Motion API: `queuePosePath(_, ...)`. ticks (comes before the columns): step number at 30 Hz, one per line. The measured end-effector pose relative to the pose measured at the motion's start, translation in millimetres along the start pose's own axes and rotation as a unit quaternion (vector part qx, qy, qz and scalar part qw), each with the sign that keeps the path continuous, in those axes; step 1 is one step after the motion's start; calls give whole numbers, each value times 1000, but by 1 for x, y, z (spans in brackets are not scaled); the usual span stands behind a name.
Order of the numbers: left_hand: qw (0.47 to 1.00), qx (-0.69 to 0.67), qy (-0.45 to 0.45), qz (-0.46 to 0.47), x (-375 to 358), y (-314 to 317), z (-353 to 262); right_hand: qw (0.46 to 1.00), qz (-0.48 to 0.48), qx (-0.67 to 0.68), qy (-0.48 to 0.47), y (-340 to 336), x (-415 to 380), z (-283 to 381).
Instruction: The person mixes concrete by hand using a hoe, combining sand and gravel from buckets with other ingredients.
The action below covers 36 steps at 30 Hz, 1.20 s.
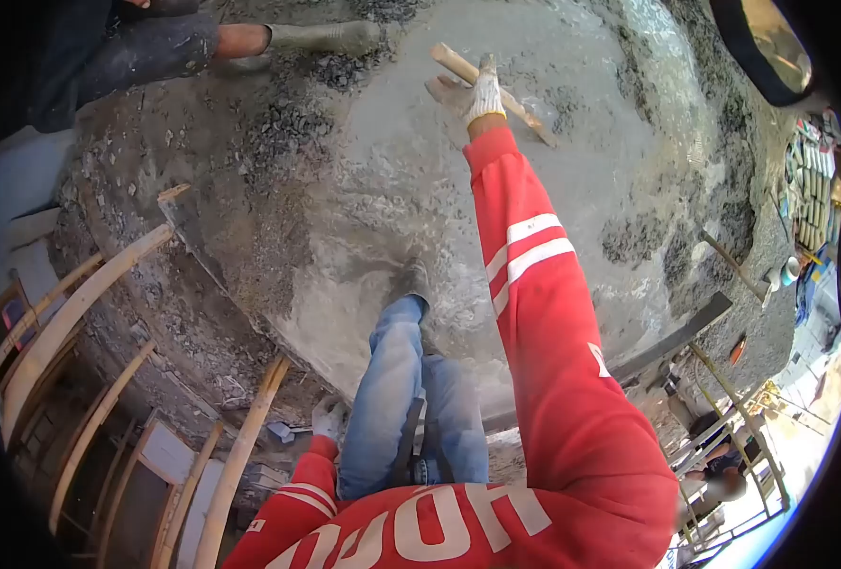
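Observation:
My right hand (pixel 485 92), in a white work glove, reaches far forward over wet grey concrete (pixel 383 133). It is closed on a strip of wood (pixel 456 64), which lies slanted across the smoothed surface. My left hand (pixel 328 418), also gloved, is low beside my left knee, by the edge of the concrete. Its fingers seem loosely stretched, with nothing visible in them. A small pale scrap (pixel 282 431) lies close to that hand.
Another person's boot (pixel 326 38) stands at the upper left. Wooden poles (pixel 245 455) rise at the lower left. A dark straight board (pixel 672 337) edges the concrete at right, near a long-handled tool (pixel 735 268). Stacked bags (pixel 812 194) and a person (pixel 724 465) are farther right.

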<state>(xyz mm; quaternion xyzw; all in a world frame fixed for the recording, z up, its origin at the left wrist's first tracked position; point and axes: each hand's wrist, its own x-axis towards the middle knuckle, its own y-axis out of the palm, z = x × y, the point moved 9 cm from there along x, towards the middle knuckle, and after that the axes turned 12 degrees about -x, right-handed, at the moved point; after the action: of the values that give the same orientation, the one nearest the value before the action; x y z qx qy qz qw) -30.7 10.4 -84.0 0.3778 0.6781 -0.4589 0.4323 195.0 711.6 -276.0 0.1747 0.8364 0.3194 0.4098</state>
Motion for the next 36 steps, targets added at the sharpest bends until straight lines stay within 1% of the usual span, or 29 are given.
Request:
queuePosePath(1, 1000, -14, -2, -10, -35, -14, 12, 977, -98, -123, -141, 17, -16, -4)
queuePosePath(2, 999, -28, -7, -18, -73, -25, 22, 910, -197, -248, -268, 45, -25, -12)
queuePosePath(3, 998, -52, 19, 16, 60, 45, -16, 916, -95, -232, -314, 78, 64, 68)
queuePosePath(5, 997, 34, 68, 8, 30, 32, -30, 935, -70, -185, -294, 44, 72, 66)
queuePosePath(6, 998, 27, 61, -3, 23, 28, -15, 931, -125, -180, -294, 11, 51, 53)
queuePosePath(8, 1000, -5, 27, 8, 26, 44, -27, 916, -212, -169, -296, -48, -15, 35)
queuePosePath(9, 999, -31, -4, 15, 26, 53, -36, 860, -320, -222, -329, -56, -81, 8)
queuePosePath(10, 999, -33, 1, 20, 27, 60, -54, 839, -303, -326, -314, -108, -106, 25)
queuePosePath(11, 999, -11, 29, 17, 25, 64, -76, 846, -271, -339, -311, -121, -155, 16)
queuePosePath(12, 998, 10, 57, 12, 26, 67, -96, 837, -306, -348, -290, -129, -200, 10)
queuePosePath(14, 996, -85, -8, 28, 45, 81, -116, 867, -293, -326, -237, -130, -262, 35)
queuePosePath(16, 988, -140, 23, 69, 64, 119, -174, 854, -300, -359, -225, -118, -287, 39)
queuePosePath(18, 965, -203, 47, 158, 70, 189, -232, 852, -310, -362, -215, -115, -321, 7)
queuePosePath(19, 963, -127, 82, 223, 86, 233, -244, 851, -348, -310, -241, -136, -338, -4)
queuePosePath(20, 951, -99, 42, 288, 69, 283, -277, 779, -413, -383, -276, -142, -360, -17)
queuePosePath(21, 929, -134, 38, 342, 59, 335, -295, 737, -429, -451, -264, -145, -375, -32)
queuePosePath(22, 929, -73, 14, 364, 56, 384, -303, 707, -450, -487, -246, -131, -392, -57)
queuePosePath(23, 922, -85, 3, 378, 44, 426, -319, 687, -458, -510, -241, -131, -409, -73)
queuePosePath(24, 917, -90, 77, 380, 48, 467, -336, 622, -476, -580, -223, -148, -429, -77)
queuePosePath(25, 908, -95, 155, 378, 60, 505, -348, 519, -483, -671, -219, -160, -448, -75)
queuePosePath(26, 944, -50, 112, 307, 92, 536, -331, 459, -481, -723, -190, -194, -467, -71)
queuePosePath(27, 971, -5, 64, 231, 128, 560, -298, 483, -504, -698, -161, -165, -475, -82)
queuePosePath(28, 986, -28, 95, 130, 176, 577, -251, 401, -487, -759, -163, -171, -486, -65)
queuePosePath(29, 988, -42, 92, 118, 163, 571, -255, 316, -460, -813, -165, -176, -497, -50)
queuePosePath(30, 983, -118, 49, 135, 136, 552, -264, 304, -475, -813, -143, -182, -505, -41)
queuePosePath(31, 970, -194, 12, 147, 114, 535, -273, 232, -445, -850, -158, -154, -501, -43)
queuePosePath(33, 964, -244, 43, 97, 103, 504, -272, 239, -430, -869, -59, -189, -506, -23)
queuePosePath(34, 959, -265, 54, 86, 98, 492, -271, 242, -417, -875, -46, -195, -513, -14)
queuePosePath(36, 952, -284, 93, 65, 82, 469, -289, 303, -293, -907, -13, -202, -490, -5)
